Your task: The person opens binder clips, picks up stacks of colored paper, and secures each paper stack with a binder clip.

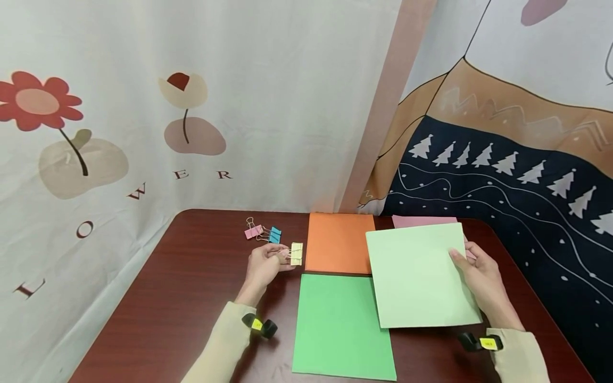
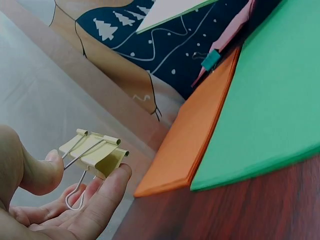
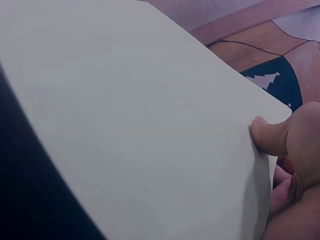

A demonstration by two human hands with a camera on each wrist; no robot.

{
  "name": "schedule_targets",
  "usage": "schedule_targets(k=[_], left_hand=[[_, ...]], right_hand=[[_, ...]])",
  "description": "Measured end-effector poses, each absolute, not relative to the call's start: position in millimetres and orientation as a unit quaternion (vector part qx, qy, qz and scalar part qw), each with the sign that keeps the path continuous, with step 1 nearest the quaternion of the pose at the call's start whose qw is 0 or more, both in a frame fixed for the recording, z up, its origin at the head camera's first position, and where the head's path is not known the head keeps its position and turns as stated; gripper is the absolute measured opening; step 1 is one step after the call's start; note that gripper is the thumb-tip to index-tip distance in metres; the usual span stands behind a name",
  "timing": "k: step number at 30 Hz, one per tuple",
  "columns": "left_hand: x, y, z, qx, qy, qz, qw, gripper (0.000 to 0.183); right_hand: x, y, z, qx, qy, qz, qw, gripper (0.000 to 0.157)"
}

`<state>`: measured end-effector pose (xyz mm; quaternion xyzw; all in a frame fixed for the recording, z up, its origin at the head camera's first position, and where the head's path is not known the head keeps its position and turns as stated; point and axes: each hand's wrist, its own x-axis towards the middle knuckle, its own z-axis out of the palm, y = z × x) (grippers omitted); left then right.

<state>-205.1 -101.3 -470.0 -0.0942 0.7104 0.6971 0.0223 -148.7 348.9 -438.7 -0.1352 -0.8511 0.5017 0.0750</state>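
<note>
Currently, the left grip (image 1: 262, 266), near the middle of the head view, pinches a pale yellow binder clip (image 1: 297, 254) between thumb and fingers. In the left wrist view this clip sits at the lower left of the frame, with the thumb against its wire handle and a fingertip at its underside. The right grip (image 1: 486, 279), at the lower right of the head view, is clenched on the edge of a pale green sheet (image 1: 421, 282), its thumb flat on the upper face and its other fingers behind. That sheet is held at a slant right of centre, and from the head camera it partly covers an orange stack (image 1: 339, 242), a brighter green stack (image 1: 342, 330) and some pink paper (image 1: 423, 221) behind it.

The orange stack lies at the far edge of the desk (image 1: 177, 298), with the bright green one just below it in the frame. A pink binder clip (image 1: 254, 232) and a blue binder clip (image 1: 274, 234) rest beside each other, left of the orange stack. In the left wrist view, a teal clip (image 2: 211, 60) shows on the pink paper, toward the upper right. A pale curtain (image 1: 287, 106) printed with flowers and letters fills the upper left; dark cloth (image 1: 479, 197) with white trees fills the right.
</note>
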Motion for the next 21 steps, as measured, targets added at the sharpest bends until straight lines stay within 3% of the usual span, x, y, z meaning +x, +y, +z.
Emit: schedule_targets(k=[13, 21], left_hand=[[-206.9, -71.0, -455.4, -0.081, 0.712, 0.696, 0.042, 0.019], [-205.7, -55.8, -451.1, -0.074, 0.694, 0.714, 0.043, 0.019]], right_hand=[[-168.0, 312.2, -440.3, -0.133, -0.794, 0.588, 0.072, 0.026], [-170.5, 292.9, -445.7, -0.141, -0.768, 0.620, 0.083, 0.032]])
